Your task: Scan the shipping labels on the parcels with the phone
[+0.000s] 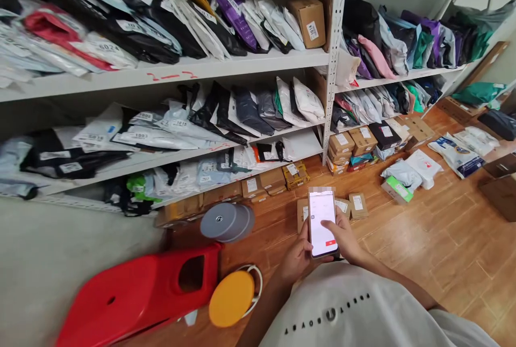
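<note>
**Both hands on the phone**

Both my hands hold the phone upright above the floor: my left hand grips its left edge, my right hand wraps the right edge, thumb on the lit screen. Small boxes lie just beyond it, below the shelves.

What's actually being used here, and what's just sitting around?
In use:
phone, held in the left hand and right hand, right thumb on the screen

Lying about:
red stool
yellow disc
grey reel
small boxes on the floor
bagged parcels on the shelves
</note>
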The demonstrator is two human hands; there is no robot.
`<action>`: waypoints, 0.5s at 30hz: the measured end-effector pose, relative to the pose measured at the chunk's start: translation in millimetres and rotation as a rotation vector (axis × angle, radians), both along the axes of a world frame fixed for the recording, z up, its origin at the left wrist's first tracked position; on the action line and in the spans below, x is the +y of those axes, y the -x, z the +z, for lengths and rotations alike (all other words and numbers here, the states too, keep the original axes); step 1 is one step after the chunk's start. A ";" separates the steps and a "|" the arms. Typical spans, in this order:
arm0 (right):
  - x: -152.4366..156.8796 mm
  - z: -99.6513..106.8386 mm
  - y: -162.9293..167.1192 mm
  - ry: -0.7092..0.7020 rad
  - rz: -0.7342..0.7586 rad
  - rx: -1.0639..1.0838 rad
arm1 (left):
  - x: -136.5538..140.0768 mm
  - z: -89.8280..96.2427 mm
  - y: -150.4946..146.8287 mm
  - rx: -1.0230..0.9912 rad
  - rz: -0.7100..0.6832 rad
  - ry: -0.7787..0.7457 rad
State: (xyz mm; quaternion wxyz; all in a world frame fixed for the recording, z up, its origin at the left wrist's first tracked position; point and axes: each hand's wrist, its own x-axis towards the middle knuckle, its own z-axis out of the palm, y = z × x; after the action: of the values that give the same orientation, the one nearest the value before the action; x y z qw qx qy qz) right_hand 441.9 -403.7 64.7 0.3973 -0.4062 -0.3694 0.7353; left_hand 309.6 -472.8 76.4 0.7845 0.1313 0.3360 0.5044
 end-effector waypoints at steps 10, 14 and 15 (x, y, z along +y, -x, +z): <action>25.2 -3.9 1.1 0.031 0.012 -0.003 | 22.6 -8.9 2.5 -0.076 0.004 -0.010; 30.3 -4.6 -5.0 -0.007 0.034 0.023 | 30.3 -4.6 5.5 -0.030 0.027 0.016; 31.4 -4.8 -6.7 -0.024 0.046 0.029 | 31.9 -3.6 6.1 -0.021 0.033 0.025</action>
State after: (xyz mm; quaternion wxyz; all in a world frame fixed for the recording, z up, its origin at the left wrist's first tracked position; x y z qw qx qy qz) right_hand 448.7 -372.4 59.9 0.3905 -0.3822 -0.3815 0.7456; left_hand 303.5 -440.9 72.8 0.7812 0.1106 0.3364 0.5141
